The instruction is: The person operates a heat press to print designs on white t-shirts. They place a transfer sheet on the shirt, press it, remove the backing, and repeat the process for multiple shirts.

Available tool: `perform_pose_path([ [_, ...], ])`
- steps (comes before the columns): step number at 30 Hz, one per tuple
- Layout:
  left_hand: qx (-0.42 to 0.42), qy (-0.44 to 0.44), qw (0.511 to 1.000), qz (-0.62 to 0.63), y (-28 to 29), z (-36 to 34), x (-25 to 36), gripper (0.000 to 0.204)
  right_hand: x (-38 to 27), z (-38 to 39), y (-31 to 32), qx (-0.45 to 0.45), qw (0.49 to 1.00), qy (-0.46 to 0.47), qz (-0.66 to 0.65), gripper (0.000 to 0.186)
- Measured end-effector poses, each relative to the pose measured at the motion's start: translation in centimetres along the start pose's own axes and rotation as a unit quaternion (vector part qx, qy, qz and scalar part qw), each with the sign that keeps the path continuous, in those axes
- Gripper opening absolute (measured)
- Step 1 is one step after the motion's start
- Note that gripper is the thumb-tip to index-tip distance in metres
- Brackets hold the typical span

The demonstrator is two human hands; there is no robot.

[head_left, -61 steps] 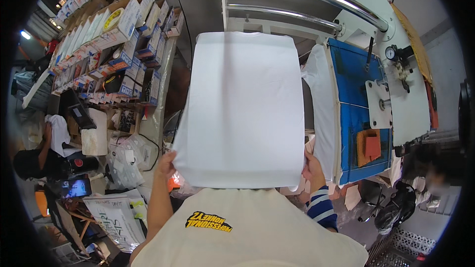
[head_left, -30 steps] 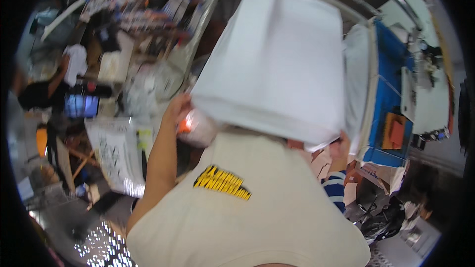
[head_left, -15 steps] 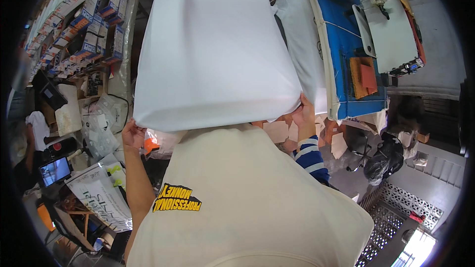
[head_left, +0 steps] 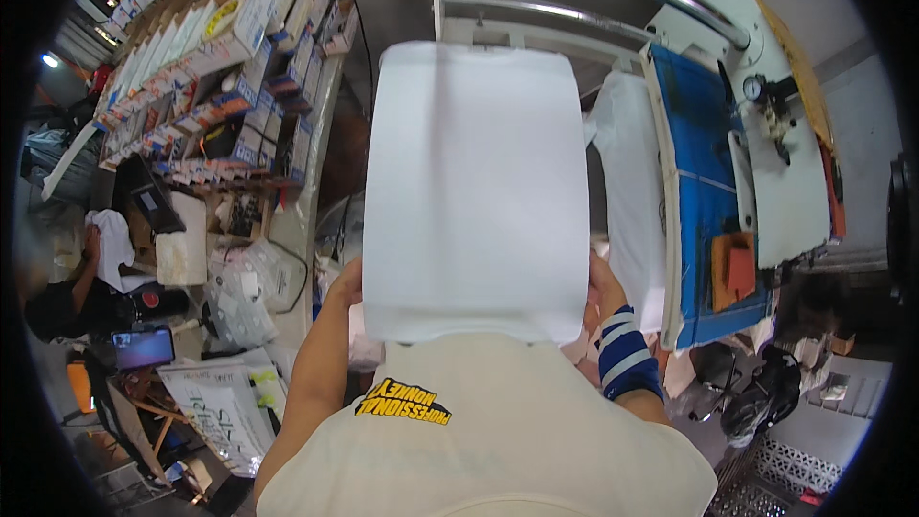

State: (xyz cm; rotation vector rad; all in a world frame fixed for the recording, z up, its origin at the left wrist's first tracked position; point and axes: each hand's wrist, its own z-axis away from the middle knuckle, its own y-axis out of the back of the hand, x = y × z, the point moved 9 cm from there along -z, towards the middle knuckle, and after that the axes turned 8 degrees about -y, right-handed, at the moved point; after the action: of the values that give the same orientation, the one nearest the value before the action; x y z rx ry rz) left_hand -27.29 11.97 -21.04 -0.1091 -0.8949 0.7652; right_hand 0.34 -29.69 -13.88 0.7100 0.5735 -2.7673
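Observation:
A white shirt [head_left: 474,201] lies smooth over a flat board in front of me, a faint vertical shadow running down it. Its near end droops slightly over the board's edge against my cream top. My left hand [head_left: 352,280] is at the shirt's left side, near the lower corner, its fingertips hidden behind the cloth. At the opposite side is my right hand [head_left: 599,282], with a blue and white striped band on the wrist. Its fingers are largely hidden by the shirt's edge too. A second white garment [head_left: 632,191] lies just to the right.
To the right stands a blue-covered frame [head_left: 699,201] with an orange block [head_left: 739,271] on it. A pressure gauge [head_left: 753,88] sits above. Metal rails [head_left: 574,11] cross the far side. Stacked boxes [head_left: 230,86] and plastic bags [head_left: 254,287] fill the left; another person's arm [head_left: 88,263] shows there.
My hands have moved from the shirt's near corners farther along its two sides, fingers now tucked behind it. The view has shifted, showing more of the rails and boxes beyond.

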Motion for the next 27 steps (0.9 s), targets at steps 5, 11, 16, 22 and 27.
perform_pose_path([
  [5, -0.078, -0.085, 0.986, 0.122, -8.2, -7.6, 14.4, 0.083, -13.4, -5.0, -4.5, -0.061, 0.991, 0.042, -0.108, 0.079],
  [11, -0.062, -0.234, 0.954, 0.179, -4.4, -19.2, 26.3, 0.082, -24.5, -10.6, -1.6, -0.1, 0.942, 0.208, -0.245, 0.061],
  [16, 0.002, -0.205, 0.952, 0.226, 3.9, -22.8, 29.8, 0.051, -25.2, -12.7, 3.3, 0.033, 0.938, 0.263, -0.223, 0.056],
  [22, 0.051, -0.227, 0.951, 0.205, 6.8, -22.5, 28.9, 0.049, -23.8, -10.8, 0.5, 0.119, 0.965, 0.186, -0.141, 0.047],
  [27, 0.181, -0.364, 0.907, 0.108, 8.6, -21.9, 30.0, 0.046, -23.7, -6.9, -3.2, 0.068, 0.945, 0.303, -0.101, 0.05],
])
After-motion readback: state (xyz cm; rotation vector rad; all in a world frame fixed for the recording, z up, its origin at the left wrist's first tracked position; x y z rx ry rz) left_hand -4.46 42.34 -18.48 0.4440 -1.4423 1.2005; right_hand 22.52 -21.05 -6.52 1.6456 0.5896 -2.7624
